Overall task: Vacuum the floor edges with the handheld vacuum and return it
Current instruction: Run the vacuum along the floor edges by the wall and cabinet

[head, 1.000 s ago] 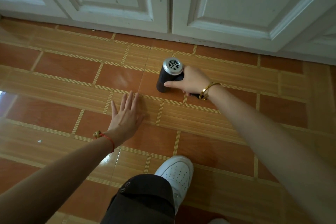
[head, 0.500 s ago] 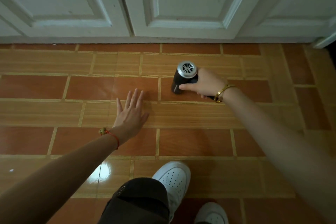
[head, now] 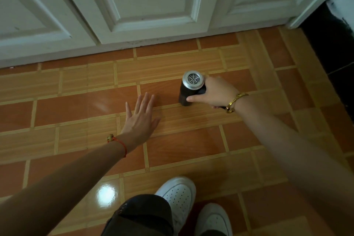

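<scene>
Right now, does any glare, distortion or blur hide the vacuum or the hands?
Head view: one glare patch on the tiled floor beside the white shoe, away from the handheld vacuum; wide-angle bending tilts the door panels; light is dim, yet the right hand and left hand look sharp.

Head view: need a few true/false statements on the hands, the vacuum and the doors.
1. The right hand grips the handheld vacuum. True.
2. The left hand holds a cloth. False: its fingers are straight and it holds nothing.
3. The vacuum's silver vented end faces up toward the camera. True.
4. The vacuum touches the white doors. False: a band of floor tile lies between them.
5. The gold bracelet is on the left wrist. False: it is on the right wrist; the left wrist wears a red string.
</scene>
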A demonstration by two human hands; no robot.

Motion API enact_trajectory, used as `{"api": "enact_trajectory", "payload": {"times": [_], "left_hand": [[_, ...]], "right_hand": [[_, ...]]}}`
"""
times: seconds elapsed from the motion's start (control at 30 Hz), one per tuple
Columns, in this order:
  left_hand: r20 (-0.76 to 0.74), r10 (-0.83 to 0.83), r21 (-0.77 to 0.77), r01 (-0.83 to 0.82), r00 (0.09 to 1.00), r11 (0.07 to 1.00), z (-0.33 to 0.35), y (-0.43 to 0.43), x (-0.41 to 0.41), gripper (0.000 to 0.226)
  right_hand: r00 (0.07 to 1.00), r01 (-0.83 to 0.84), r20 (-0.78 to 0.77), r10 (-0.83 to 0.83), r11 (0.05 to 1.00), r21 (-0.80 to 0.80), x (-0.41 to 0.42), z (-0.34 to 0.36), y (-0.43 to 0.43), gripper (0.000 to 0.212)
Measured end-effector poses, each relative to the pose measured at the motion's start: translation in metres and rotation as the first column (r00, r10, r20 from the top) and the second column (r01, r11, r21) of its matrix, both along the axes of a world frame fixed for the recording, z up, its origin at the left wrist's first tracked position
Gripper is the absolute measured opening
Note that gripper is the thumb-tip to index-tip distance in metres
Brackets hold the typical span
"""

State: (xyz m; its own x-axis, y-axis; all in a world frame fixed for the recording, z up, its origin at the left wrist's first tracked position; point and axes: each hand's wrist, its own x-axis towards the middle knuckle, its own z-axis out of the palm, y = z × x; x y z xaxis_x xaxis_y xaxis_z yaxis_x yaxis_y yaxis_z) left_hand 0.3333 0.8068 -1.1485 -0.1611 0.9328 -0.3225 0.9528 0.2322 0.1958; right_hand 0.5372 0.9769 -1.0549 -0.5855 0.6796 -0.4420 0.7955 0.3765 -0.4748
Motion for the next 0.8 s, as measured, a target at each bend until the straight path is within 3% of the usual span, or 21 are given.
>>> {"api": "enact_trajectory", "payload": {"times": [0.13, 0.3, 0.4, 0.6, 0.8], "left_hand": [[0.015, -0.041, 0.005, 0.041, 0.999, 0.999, -0.004, 0.008, 0.013, 0.075], [0.012, -0.080, 0.006, 0.080, 0.997, 0.997, -0.005, 0.017, 0.026, 0.076], [0.010, -0.108, 0.004, 0.108, 0.994, 0.994, -0.003, 0.022, 0.033, 0.076], [0.008, -0.137, 0.006, 0.137, 0.991, 0.991, -0.003, 0.030, 0.045, 0.075], [0.000, -0.155, -0.015, 0.155, 0.988, 0.988, -0.007, 0.033, 0.050, 0.075]], "right_hand": [[0.996, -0.025, 0.077, 0.042, 0.976, -0.216, 0.013, 0.003, -0.004, 0.054], [0.991, 0.009, 0.131, 0.041, 0.935, -0.354, 0.032, 0.007, -0.005, 0.047], [0.994, 0.067, 0.105, -0.033, 0.939, -0.338, 0.046, 0.008, -0.004, 0.045], [0.991, 0.133, 0.020, -0.132, 0.984, -0.117, 0.057, 0.006, -0.008, 0.048], [0.996, 0.054, 0.091, -0.027, 0.949, -0.311, 0.062, 0.005, -0.011, 0.055]]}}
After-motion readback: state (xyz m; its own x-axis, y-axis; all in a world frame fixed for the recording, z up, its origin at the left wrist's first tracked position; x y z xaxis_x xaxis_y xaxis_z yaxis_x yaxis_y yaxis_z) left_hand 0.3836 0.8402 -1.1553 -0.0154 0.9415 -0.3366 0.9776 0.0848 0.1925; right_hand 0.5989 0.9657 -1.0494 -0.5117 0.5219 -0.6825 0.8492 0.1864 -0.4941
